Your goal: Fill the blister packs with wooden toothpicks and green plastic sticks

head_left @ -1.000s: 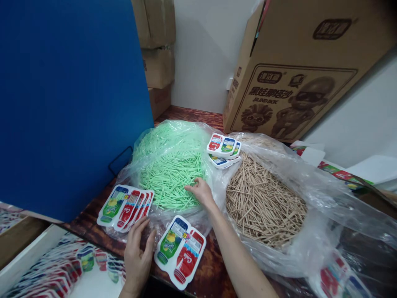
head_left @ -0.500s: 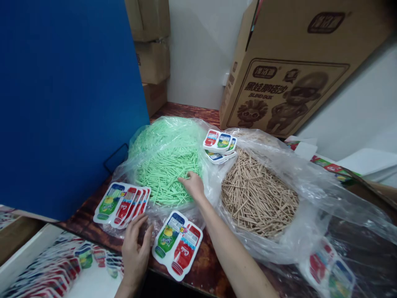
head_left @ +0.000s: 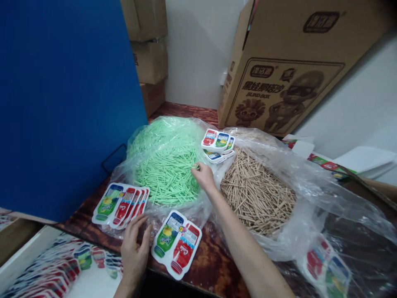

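Observation:
My right hand (head_left: 204, 176) is over the right edge of a heap of thin green sticks (head_left: 167, 178) in an open clear plastic bag. Its fingertips are pinched together; what lies between them is too small to make out. Close to the table's front edge, my left hand (head_left: 135, 248) has its fingers apart and holds nothing. It is beside a fanned row of cola and lemon-drink bottle-shaped packs (head_left: 119, 205). A single pack of the same kind (head_left: 176, 244) lies flat between my arms. More packs (head_left: 218, 140) are stacked between the two bags.
A second plastic bag holds brown sticks (head_left: 257, 194) on the right. A blue panel (head_left: 68, 103) stands at the left, and a large cardboard box (head_left: 279, 82) at the back right. A white tray (head_left: 99, 285) of packs sits lower left. Another pack (head_left: 327, 267) lies under plastic.
My right hand has moved right and slightly up across the green sticks, its fingers now curled closer together. The left hand has stayed almost in place.

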Action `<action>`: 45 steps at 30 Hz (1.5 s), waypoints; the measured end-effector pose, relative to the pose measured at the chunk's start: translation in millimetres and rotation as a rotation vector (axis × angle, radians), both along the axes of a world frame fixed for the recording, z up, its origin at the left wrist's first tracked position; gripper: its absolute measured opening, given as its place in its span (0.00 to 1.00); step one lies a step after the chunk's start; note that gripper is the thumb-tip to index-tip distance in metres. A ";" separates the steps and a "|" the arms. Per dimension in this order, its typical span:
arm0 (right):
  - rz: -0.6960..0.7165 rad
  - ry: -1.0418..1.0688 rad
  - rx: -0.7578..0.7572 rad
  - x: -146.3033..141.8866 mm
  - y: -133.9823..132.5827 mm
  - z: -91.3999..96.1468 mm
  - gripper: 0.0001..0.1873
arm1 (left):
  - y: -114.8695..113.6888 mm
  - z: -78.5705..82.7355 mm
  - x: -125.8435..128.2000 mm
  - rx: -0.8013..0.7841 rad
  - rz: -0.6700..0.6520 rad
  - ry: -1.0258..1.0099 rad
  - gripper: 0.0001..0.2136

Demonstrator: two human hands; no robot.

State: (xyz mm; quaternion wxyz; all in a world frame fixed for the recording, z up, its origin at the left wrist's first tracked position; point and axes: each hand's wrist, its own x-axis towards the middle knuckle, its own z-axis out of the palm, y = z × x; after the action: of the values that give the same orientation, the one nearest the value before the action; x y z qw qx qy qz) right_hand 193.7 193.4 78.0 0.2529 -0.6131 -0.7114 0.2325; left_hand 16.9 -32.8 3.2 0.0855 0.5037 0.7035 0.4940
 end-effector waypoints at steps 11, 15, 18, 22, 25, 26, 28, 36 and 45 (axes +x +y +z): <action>0.107 -0.235 0.006 -22.1 -20.9 -23.5 0.10 | 0.2 -1.6 -1.2 -0.007 0.001 0.007 0.11; 0.123 -0.121 -0.004 -15.3 -20.9 -28.1 0.16 | -0.4 -1.4 -0.8 -0.018 -0.001 0.005 0.11; 0.177 -0.066 -0.031 -6.5 -16.5 -27.5 0.14 | -0.2 0.7 -0.2 -0.010 -0.001 0.001 0.10; 0.215 -0.104 -0.032 3.9 -12.7 -23.3 0.09 | 0.1 1.9 0.1 0.009 0.000 0.001 0.09; 0.223 -0.146 -0.012 11.8 -13.4 -17.7 0.13 | 0.2 0.0 -0.5 0.026 -0.011 0.001 0.09; 0.225 -0.162 -0.004 14.9 -14.1 -15.7 0.15 | 0.2 -0.6 -0.8 0.029 -0.014 -0.002 0.09; 0.228 -0.198 0.005 21.9 -16.2 -12.2 0.18 | 0.4 -1.3 -1.3 0.028 -0.016 -0.007 0.09; 0.305 -0.305 -0.042 34.6 -32.7 -13.1 0.25 | 1.0 0.5 -0.6 0.017 0.009 -0.010 0.11; 0.209 -0.270 -0.048 15.5 -32.0 -13.9 0.17 | 1.4 2.1 0.3 0.019 0.005 0.009 0.10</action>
State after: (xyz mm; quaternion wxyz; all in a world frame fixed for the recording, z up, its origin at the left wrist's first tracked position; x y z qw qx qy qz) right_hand 209.3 161.5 64.1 0.1147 -0.5672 -0.7931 0.1901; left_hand 17.3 -31.4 5.3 0.0765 0.5047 0.7006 0.4986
